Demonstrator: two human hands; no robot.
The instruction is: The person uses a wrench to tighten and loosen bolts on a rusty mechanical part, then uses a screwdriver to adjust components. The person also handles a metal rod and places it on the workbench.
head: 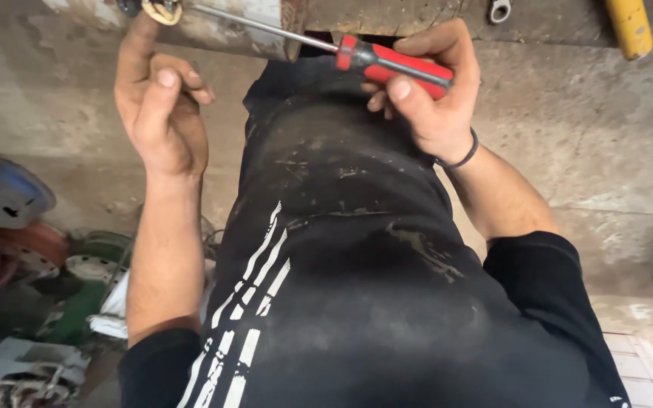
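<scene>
My right hand grips the red and black handle of a screwdriver. Its long steel shaft runs up and left across a worn metal cylinder to a small round part at the top edge. My left hand is beside that part, index finger stretched up to it, the other fingers curled with nothing in them. My black trousers with white stripes fill the middle of the view below both hands.
Grey concrete floor lies around me. A yellow tube and a metal spanner end sit at the top right. Green, red and blue machine parts pile up at the left. A white slatted object is at the bottom right.
</scene>
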